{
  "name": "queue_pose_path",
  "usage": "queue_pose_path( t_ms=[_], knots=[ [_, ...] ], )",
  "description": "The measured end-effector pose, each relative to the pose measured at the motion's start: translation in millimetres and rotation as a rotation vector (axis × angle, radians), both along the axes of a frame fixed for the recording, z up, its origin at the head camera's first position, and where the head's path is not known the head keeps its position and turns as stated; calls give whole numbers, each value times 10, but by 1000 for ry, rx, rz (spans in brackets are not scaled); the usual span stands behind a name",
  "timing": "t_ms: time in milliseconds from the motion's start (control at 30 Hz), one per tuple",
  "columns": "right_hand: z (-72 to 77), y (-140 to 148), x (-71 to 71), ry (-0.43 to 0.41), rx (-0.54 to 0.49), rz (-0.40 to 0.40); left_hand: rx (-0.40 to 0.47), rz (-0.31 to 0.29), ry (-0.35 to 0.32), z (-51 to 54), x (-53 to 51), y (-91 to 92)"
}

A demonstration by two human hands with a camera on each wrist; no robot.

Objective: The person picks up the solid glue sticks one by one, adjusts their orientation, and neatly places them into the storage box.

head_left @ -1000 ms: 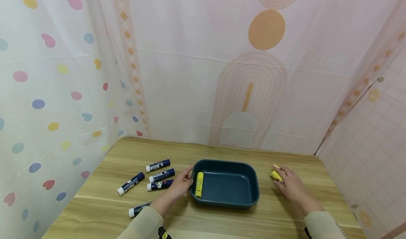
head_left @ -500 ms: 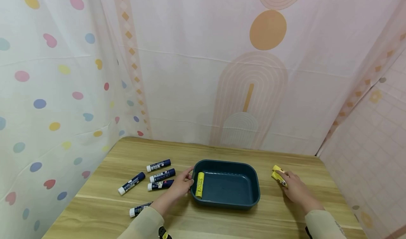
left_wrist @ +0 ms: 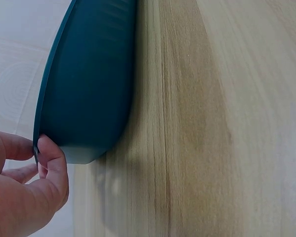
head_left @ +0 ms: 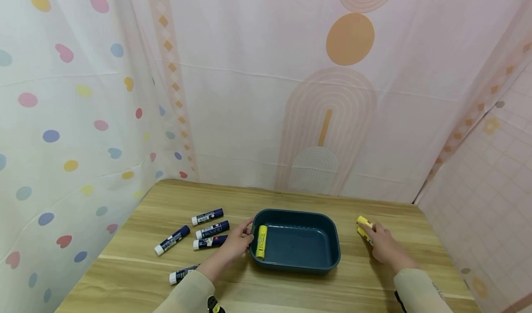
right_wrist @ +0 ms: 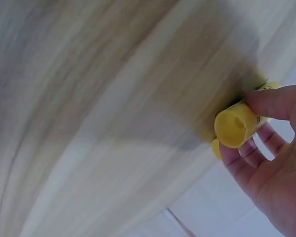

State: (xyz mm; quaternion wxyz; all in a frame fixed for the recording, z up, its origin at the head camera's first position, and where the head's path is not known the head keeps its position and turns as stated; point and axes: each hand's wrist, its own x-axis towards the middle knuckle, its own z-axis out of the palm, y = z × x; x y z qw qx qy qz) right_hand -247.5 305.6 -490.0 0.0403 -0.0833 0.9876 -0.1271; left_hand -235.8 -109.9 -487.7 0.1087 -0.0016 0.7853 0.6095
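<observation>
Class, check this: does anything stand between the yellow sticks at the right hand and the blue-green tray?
No loose object shows between the yellow sticks at the right hand and the tray, only tabletop. The tray's right wall stands up, though, so the sticks would probably need lifting over it.

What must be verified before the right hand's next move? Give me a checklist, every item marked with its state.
1. Left hand steadying the tray by its edge: ok.
2. Tray upright on the table: ok.
3. Room in the tray: ok; one short yellow tube lies at its left end, bare floor beside it.
4. Right hand gripping the nearer yellow tube: ok.
5. Neighbouring yellow tube gripped too: cannot tell; fingers hide most of it.
6. Blue tubes outside the tray: ok.
</observation>
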Motion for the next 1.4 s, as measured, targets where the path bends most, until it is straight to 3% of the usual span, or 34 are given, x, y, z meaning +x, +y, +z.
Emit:
queue_pose_path(
  t_ms=[233, 467, 633, 833, 1033, 1400],
  knots=[
    [36, -19, 8, 81, -1, 46, -11, -11, 5, 11, 11, -7],
    [241, -106, -19, 163, -158, 43, -7, -6, -4, 6, 6, -6],
    [384, -209, -33, 154, -282, 13, -2, -2, -4, -12, -1, -11],
    [478, -296, -27, 93, -482, 4, 0, 7, 1, -22, -4, -4],
    [518, -358, -1, -80, -776, -74, 4, 8, 5, -23, -7, -3],
    [535, -578, 64, -282, -1046, -163, 15, 5, 6, -9, -6, 2]
  ],
)
